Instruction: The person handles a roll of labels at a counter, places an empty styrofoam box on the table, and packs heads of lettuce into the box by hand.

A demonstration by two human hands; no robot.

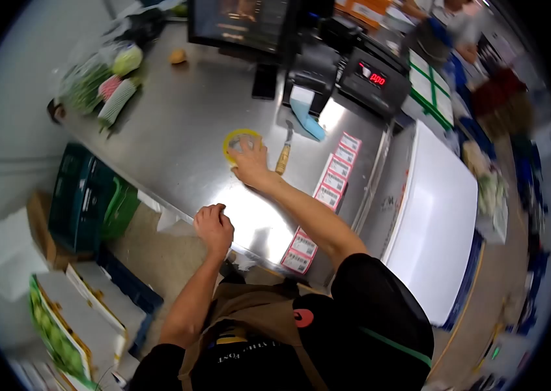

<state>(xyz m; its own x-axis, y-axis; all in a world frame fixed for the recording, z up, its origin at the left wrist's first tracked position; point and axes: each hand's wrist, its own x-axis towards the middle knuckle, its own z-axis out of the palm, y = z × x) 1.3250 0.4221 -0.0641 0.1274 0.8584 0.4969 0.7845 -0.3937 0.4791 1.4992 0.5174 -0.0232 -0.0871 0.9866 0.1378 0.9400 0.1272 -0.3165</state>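
Note:
On the steel table, my right hand (249, 159) is closed on the right side of a yellow roll of tape (228, 139). Just right of it lies a knife (282, 158) with a wooden handle and a curved blade. My left hand (215, 228) is at the table's near edge with its fingers curled in; its palm is hidden, so anything inside it does not show. Under and beside my right forearm runs a strip of red-edged labels (331, 180). Pale blue paper (308, 120) hangs curling from a black printer (311, 72).
A scale display (373, 78), a monitor (240, 23) and a dark phone-like slab (264, 82) stand or lie at the back. Bagged vegetables (116, 101) and a round orange-brown item (178, 57) are left. A white foam box (435, 221) flanks the table. Green crates (77, 195) sit lower left.

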